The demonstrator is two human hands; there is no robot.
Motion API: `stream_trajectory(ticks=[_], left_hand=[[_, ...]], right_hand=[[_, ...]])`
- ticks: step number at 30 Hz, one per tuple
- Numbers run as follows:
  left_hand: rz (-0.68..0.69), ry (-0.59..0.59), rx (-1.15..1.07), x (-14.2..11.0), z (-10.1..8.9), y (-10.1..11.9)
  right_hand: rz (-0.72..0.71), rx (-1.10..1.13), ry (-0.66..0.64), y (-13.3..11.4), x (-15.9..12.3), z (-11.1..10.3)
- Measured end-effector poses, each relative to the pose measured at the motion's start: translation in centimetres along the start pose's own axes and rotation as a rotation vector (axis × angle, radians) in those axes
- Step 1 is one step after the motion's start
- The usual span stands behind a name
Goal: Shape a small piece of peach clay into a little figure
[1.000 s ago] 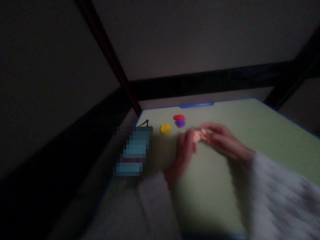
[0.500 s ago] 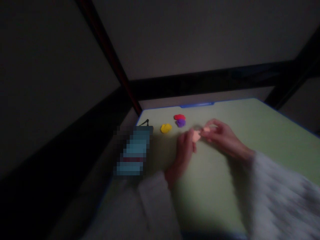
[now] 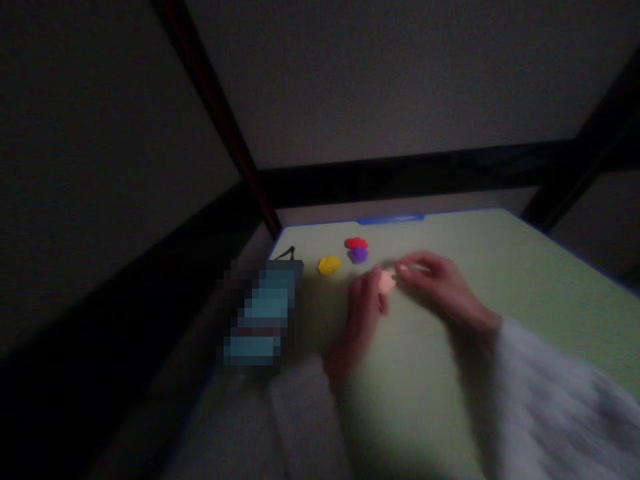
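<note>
My left hand (image 3: 364, 303) is closed around a pale pink lump of modelling clay (image 3: 387, 281), which shows past the fingertips. Close by on the right, my right hand (image 3: 434, 280) pinches a small pink clay piece (image 3: 402, 267) between thumb and fingers. The two pinches nearly meet, and blur hides whether the pink pieces touch. Beyond the hands lie a purple clay lump (image 3: 359, 255) and a red clay lump (image 3: 357, 243), side by side. A yellow clay lump (image 3: 329, 265) sits to their left.
A pale green table (image 3: 415, 380) with blue edging lies under the hands. At its left edge is a pixelated bluish object (image 3: 263, 313), with a thin black item (image 3: 286, 253) behind it. A blue strip (image 3: 391, 219) runs along the far edge, before a wall.
The view has shifted slightly, so the table sits lower. My right hand has drawn its small pink piece closer to the lump in my left hand, and less of that piece shows.
</note>
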State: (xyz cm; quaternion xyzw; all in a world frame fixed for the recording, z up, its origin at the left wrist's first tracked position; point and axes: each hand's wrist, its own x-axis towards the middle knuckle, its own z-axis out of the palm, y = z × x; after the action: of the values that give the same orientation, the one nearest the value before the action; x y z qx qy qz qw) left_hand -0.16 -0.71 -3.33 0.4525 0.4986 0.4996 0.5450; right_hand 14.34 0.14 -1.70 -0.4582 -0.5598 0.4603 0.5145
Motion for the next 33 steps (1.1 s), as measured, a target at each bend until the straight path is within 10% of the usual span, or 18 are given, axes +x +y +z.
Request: stream_trajectory(ticks=[7,33], left_hand=[[-0.062,-0.003,-0.173,0.2,0.2,0.0],[-0.226,-0.326,-0.778,-0.8,1.1,2.7]], right_hand=[[-0.233,-0.521,0.020,1.4,0.3,-0.5],[-0.146,-0.425,0.081,1.1,0.4,-0.5]])
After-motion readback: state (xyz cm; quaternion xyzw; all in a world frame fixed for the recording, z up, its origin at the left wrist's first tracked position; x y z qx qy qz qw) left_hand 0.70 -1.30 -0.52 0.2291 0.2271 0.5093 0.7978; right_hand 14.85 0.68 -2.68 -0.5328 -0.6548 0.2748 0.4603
